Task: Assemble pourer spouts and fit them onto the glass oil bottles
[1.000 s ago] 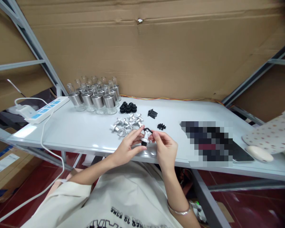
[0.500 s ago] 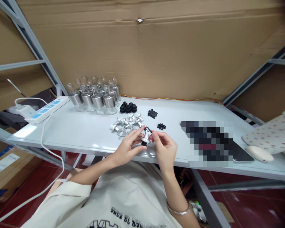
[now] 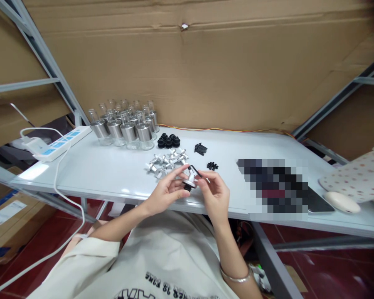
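Between finger and thumb, my left hand [image 3: 166,192] holds a silver bottle pour spout [image 3: 190,182] with a black ribbed stopper [image 3: 187,188] at its lower end. A thin bent black lever [image 3: 193,169] sits at the tip of the spout. My right hand [image 3: 216,194] pinches this lever's right end; its exact contact is partly hidden by the fingers. Just beyond the hands lies a loose pile of silver spout parts [image 3: 171,157]. Black stoppers [image 3: 167,142], black levers [image 3: 200,148] and small black caps [image 3: 212,166] lie in separate groups.
Several glass bottles with steel sleeves [image 3: 129,132] stand at the back left of the table [image 3: 112,174]. A white power strip [image 3: 64,144] is on the left edge. To the right are a dark pixelated item [image 3: 276,187], a cream oval object [image 3: 342,202] and a dotted container [image 3: 350,178].
The spout has tilted and shifted slightly left in my hands. My right hand has moved a little left, still pinching the lever's end.
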Demonstrator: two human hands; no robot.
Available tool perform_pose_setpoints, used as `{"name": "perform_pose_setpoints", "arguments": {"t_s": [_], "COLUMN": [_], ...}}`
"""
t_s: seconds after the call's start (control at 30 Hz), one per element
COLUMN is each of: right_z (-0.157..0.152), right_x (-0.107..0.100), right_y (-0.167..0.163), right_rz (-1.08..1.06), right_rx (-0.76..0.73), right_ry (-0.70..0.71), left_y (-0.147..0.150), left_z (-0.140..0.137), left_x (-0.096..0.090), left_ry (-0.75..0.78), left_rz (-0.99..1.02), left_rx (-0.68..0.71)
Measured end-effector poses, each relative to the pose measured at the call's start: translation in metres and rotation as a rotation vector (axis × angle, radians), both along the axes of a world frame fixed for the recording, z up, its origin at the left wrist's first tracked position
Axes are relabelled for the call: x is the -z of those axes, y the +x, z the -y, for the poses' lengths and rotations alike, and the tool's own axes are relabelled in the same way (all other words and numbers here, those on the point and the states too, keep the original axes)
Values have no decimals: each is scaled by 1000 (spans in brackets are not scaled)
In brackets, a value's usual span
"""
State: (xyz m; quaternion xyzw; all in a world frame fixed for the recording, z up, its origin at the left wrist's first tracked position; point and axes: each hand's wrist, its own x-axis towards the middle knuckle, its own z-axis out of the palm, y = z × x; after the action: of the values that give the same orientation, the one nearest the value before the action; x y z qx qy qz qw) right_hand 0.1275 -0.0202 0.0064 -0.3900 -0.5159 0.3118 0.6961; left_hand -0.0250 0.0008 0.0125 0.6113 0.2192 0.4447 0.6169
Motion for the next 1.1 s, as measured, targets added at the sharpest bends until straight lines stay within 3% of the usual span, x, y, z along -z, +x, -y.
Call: {"name": "perform_pose_setpoints", "arguments": {"t_s": [0.13, 0.37, 0.77, 0.9, 1.1], "right_z": [1, 2, 2, 2, 0], "right_x": [-2, -3, 1, 1, 1], "right_y": [-1, -2, -3, -1, 3], "right_rz": [-72, -60, 39, 131, 82], "right_rx": [21, 40, 142, 107, -19], "right_ry": [-47, 34, 46, -3, 80], "left_y": [0, 2, 2, 2, 2], "left_z": [1, 2, 3, 3, 2], "left_x": [0, 1, 3, 4, 5], "left_ry": [-8, 49, 117, 110, 112], "left_rz": [6, -22, -62, -66, -43], "left_rx": [30, -3, -21, -39, -69]}}
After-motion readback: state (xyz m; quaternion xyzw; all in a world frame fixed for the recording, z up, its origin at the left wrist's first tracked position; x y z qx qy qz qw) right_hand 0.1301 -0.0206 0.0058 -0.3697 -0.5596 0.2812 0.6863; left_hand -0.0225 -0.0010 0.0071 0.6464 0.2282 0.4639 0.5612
